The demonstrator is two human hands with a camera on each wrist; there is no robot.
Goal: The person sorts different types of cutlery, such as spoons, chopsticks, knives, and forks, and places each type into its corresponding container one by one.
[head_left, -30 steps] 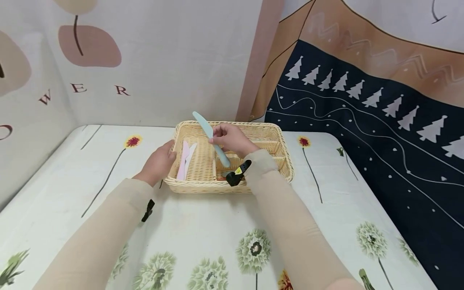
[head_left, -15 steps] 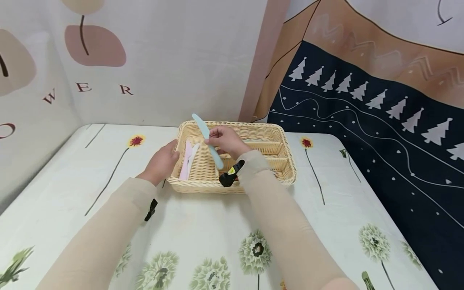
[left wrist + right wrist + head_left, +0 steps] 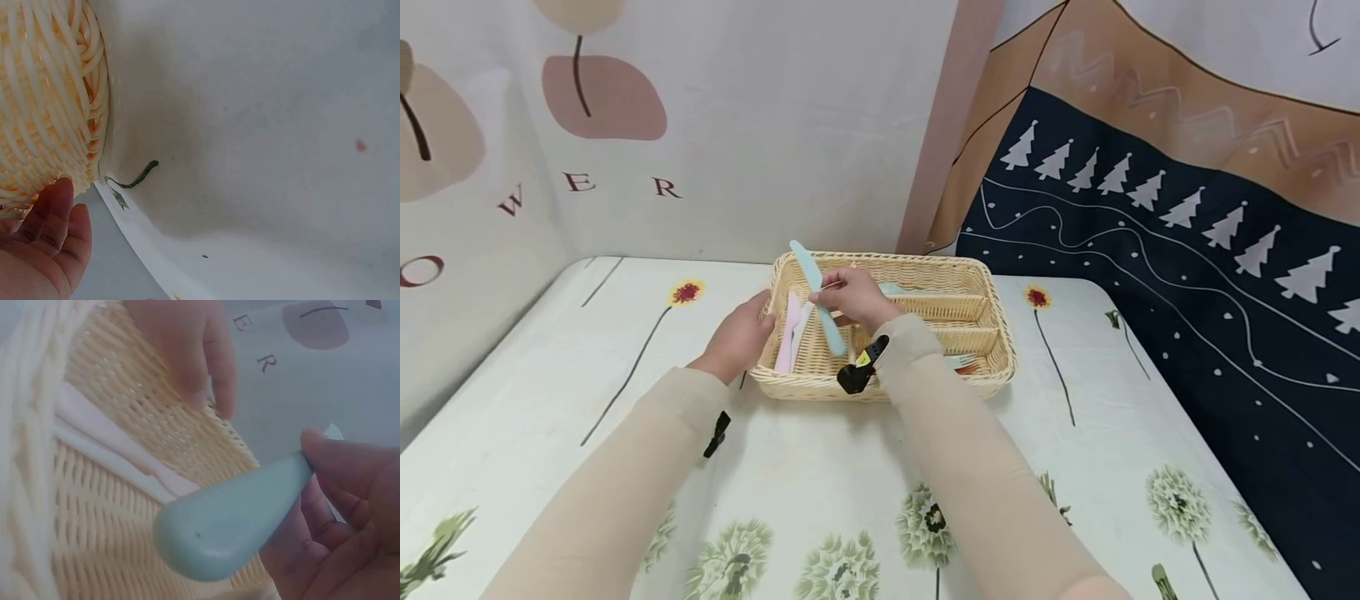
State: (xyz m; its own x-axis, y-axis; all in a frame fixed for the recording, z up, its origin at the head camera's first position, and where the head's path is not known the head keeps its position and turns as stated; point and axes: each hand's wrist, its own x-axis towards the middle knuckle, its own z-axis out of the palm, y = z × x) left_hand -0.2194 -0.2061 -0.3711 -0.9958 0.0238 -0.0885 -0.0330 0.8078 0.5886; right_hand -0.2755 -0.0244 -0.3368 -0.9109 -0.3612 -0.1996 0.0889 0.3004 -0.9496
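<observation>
My right hand [image 3: 856, 298] pinches a light blue knife [image 3: 811, 271] between thumb and fingers, over the left part of a wicker basket [image 3: 880, 389]. In the right wrist view the knife's rounded handle [image 3: 219, 525] points toward the camera. My left hand [image 3: 737, 333] holds the basket's left rim, thumb over the edge and fingers [image 3: 59, 212] against the outer wall. A pink knife [image 3: 787, 333] and a white knife [image 3: 112, 459] lie side by side in the basket's left compartment.
Partitions [image 3: 958, 340] divide the basket's right side. Fork tines [image 3: 964, 363] show in its front compartment, and a pale green-blue piece [image 3: 891, 287] lies in the back one. A flower-print cloth [image 3: 820, 467] covers the table; a curtain [image 3: 797, 133] hangs behind.
My right hand has moved left with the blue knife, bringing it over the left compartment near the other knives. More of the right compartments shows. My left hand stays on the rim.
</observation>
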